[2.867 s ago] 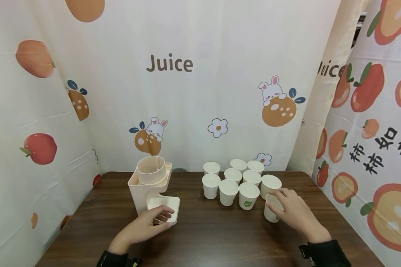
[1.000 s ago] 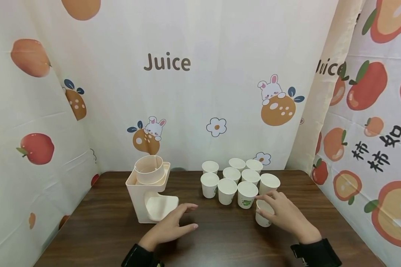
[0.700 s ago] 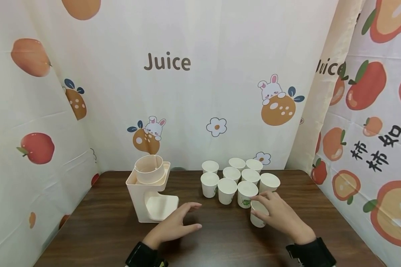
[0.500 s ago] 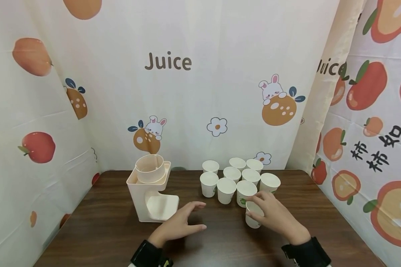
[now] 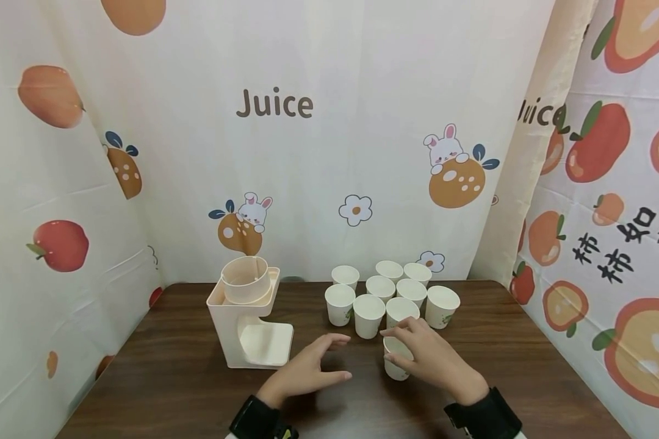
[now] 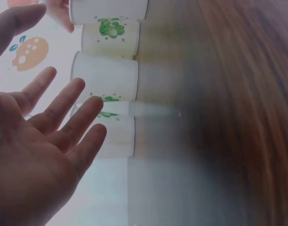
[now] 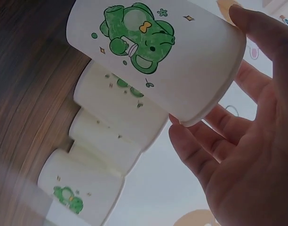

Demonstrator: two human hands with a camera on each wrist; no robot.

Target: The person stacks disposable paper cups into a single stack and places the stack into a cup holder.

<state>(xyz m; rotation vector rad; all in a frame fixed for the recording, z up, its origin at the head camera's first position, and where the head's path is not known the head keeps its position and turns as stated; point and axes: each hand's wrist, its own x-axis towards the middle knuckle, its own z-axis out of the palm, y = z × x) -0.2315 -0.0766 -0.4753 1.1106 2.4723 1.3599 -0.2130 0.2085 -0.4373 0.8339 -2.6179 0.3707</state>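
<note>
My right hand (image 5: 435, 361) grips a white paper cup (image 5: 398, 361) near its rim, thumb on one side and fingers on the other. A green bear print shows on this paper cup (image 7: 158, 52) in the right wrist view. It stands in front of the other cups, upright. To the left of it, my left hand (image 5: 307, 372) holds nothing, its thumb and fingers spread apart and facing the cup. Several more white paper cups (image 5: 369, 314) stand in a group behind. In the left wrist view the left palm (image 6: 31, 160) is bare.
A cream-coloured dispenser-like stand (image 5: 227, 326) with a round top cup (image 5: 247, 280) and a flat base (image 5: 269, 344) is at the left on the dark wooden table (image 5: 187, 396). A fruit-printed curtain (image 5: 318, 158) hangs behind and at both sides.
The right hand has moved the paper cup leftward along the front of the group. The left hand has left the stand's base and moved right. Some front cups have shifted slightly left.
</note>
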